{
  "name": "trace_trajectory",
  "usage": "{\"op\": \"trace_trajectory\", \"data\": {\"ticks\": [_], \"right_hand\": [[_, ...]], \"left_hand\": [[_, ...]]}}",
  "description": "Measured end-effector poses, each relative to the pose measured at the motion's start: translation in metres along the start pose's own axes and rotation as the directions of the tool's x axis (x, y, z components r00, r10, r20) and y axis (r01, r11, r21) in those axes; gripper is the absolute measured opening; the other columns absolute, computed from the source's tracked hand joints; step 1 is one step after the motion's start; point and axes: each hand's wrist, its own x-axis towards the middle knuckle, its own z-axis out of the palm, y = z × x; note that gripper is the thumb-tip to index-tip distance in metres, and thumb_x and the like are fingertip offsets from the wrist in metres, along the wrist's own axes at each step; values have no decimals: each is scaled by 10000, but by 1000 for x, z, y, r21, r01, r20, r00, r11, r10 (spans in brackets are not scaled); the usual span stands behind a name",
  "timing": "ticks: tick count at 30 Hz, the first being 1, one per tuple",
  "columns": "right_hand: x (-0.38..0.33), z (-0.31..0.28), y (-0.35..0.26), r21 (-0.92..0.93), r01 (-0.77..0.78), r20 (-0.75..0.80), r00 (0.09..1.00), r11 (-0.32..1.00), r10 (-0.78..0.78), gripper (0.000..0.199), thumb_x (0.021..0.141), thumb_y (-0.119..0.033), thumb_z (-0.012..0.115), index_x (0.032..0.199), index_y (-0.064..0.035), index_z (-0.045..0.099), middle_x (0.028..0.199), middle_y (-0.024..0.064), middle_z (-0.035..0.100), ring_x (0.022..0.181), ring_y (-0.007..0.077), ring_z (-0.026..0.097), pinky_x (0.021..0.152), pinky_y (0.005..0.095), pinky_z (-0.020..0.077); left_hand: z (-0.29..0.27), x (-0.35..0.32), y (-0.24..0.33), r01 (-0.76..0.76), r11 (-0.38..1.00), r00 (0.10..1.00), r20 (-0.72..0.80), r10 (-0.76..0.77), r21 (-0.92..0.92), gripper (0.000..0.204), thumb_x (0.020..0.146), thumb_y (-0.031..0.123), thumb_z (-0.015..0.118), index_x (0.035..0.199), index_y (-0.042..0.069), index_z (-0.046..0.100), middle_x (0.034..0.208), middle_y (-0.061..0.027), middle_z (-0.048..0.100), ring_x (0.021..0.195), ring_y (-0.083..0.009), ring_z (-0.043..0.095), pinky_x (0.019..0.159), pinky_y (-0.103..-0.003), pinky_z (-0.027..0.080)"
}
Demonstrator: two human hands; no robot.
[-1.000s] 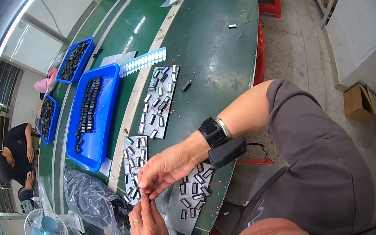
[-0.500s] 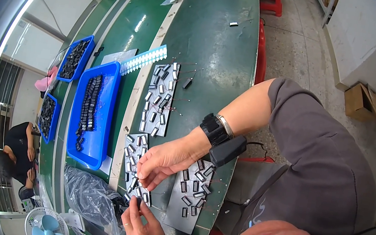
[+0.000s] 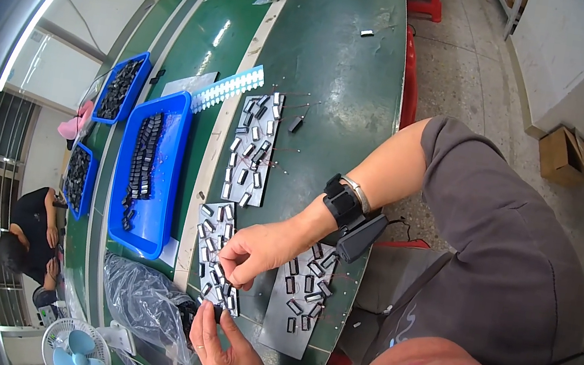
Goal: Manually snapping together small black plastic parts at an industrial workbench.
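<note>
My right hand (image 3: 260, 252) hovers over a grey plate (image 3: 208, 209) covered with small black rectangular blocks with pale edges. Its fingers are curled in a pinch, and whatever lies between the tips is hidden. At the near end of that plate, my left hand (image 3: 227, 353) pinches a small black block (image 3: 217, 313) between thumb and fingers. Farther off, a second grey plate (image 3: 252, 195) carries more such blocks, several with thin wires trailing right. A third plate (image 3: 283, 341), right of my hands, bears several blocks too.
A blue tray (image 3: 177, 165) with rows of black blocks stands left, with two smaller blue bins (image 3: 143, 73) beyond it. A clear plastic bag (image 3: 139, 296) lies near a fan (image 3: 76, 350). A blue-white toothed strip (image 3: 229, 88) rests by the tray. Another person (image 3: 31, 234) sits across.
My right hand has drawn slightly right, its fingers curling tighter and lifting away from my left hand. The left hand stays near the plate's end. The whole view has shifted slightly.
</note>
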Motion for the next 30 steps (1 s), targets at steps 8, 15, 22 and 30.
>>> {"op": "trace_trajectory", "data": {"ticks": [8, 15, 22, 30], "right_hand": [[0, 1, 1, -67, 33, 25, 999, 997, -32, 112, 884, -120, 654, 879, -13, 619, 861, 35, 662, 830, 113, 658, 797, 274, 549], [-1, 3, 2, -126, 56, 26, 998, 990, -53, 106, 873, -116, 651, 876, -14, 623, 851, 37, 662, 809, 113, 658, 774, 271, 550], [0, 2, 2, -179, 78, 36, 997, 981, -72, 111, 861, -123, 655, 868, -16, 627, 844, 34, 666, 799, 111, 652, 741, 268, 530], [2, 1, 4, -179, 73, 15, 997, 981, -71, 105, 857, -123, 649, 863, -20, 631, 831, 35, 664, 785, 110, 651, 726, 270, 523]], "left_hand": [[-2, -4, -1, 111, 994, 992, 60, -110, -22, 275, 873, -25, 685, 1148, -17, 687, 1104, -145, 704, 1000, -307, 663, 873, -383, 523], [-1, -3, 0, 91, 995, 994, 67, -89, -32, 268, 872, -20, 684, 1140, -16, 694, 1094, -139, 710, 985, -305, 672, 862, -386, 529], [-1, -5, -1, 137, 989, 989, 71, -134, -49, 257, 876, -14, 684, 1133, -15, 698, 1088, -135, 711, 984, -300, 673, 857, -383, 531], [4, -6, -4, 162, 980, 986, 46, -158, -116, 278, 879, -34, 663, 1157, -24, 673, 1106, -136, 707, 990, -295, 674, 864, -370, 528]]}}
